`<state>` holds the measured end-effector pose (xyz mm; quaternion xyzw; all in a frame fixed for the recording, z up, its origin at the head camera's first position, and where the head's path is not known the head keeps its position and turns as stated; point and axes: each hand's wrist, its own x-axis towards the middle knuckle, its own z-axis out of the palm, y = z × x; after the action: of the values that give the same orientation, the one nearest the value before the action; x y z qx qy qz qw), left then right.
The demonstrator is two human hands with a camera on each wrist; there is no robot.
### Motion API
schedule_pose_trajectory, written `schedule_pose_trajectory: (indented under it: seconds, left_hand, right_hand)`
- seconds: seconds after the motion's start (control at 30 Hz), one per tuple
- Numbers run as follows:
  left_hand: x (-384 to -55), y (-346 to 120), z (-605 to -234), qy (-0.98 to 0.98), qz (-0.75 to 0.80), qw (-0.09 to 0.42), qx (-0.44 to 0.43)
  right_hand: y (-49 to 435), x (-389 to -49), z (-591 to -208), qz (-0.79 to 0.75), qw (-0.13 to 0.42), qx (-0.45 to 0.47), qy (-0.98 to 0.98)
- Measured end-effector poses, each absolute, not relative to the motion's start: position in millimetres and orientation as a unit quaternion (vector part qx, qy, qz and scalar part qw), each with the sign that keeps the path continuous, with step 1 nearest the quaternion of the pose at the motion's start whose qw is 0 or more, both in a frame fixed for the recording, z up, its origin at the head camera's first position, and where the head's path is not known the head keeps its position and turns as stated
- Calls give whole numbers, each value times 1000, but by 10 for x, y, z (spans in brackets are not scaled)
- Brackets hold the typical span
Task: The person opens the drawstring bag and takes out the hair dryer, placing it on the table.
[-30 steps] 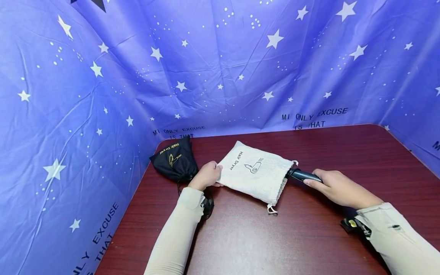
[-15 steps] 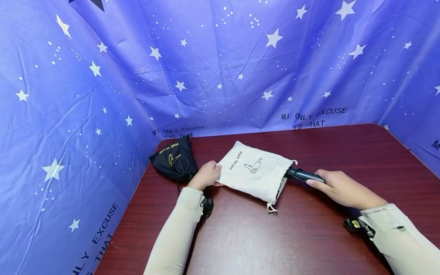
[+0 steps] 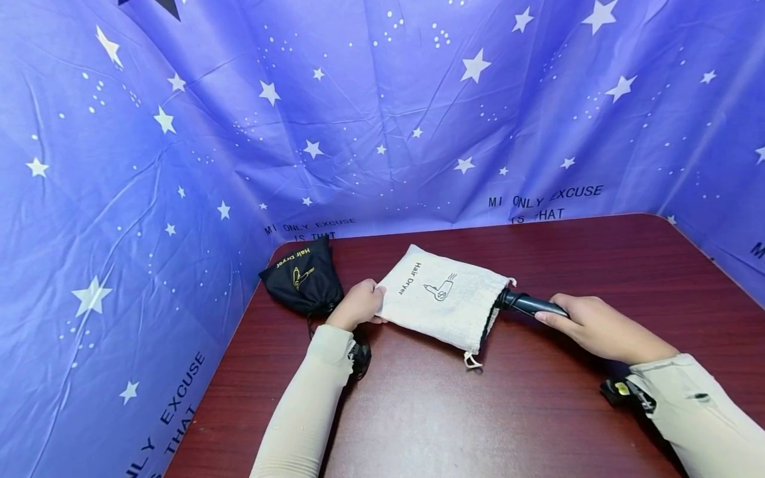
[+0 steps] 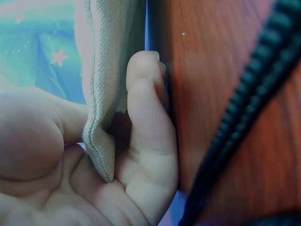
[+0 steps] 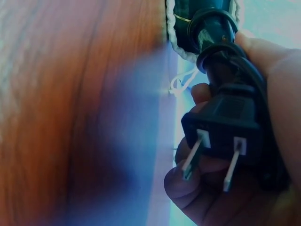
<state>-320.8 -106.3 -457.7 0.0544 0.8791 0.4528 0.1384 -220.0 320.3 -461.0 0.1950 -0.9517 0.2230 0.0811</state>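
Observation:
A white drawstring bag (image 3: 445, 299) printed "Hair Dryer" lies on the table, its mouth toward the right. At its left corner my left hand (image 3: 360, 304) pinches the cloth between thumb and fingers; the left wrist view shows the bag's seamed corner (image 4: 99, 141) against the palm. My right hand (image 3: 606, 330) grips the black handle of a hair dryer (image 3: 532, 305), which sticks out of the bag's mouth. The rest of the dryer is hidden inside the bag. In the right wrist view a two-prong plug (image 5: 223, 125) and its cord are held along with the handle.
A black drawstring bag (image 3: 305, 279), also printed "Hair Dryer", lies at the back left beside my left hand. Its black cord (image 4: 235, 108) crosses the left wrist view. Behind the dark red table (image 3: 454, 425) hangs a blue star-patterned curtain (image 3: 382, 119).
My right hand has moved slightly right, and a little more of the dryer's handle shows outside the white bag. The left hand and both bags stay nearly in place.

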Motion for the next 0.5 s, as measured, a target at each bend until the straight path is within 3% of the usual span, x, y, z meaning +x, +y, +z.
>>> schedule_pose_trajectory:
  seconds: [0.5]
  left_hand:
    - [-3216,-1068,-4584,879,453,140,55]
  right_hand:
    - [3238,-2176,-4600,219,83,201,-951]
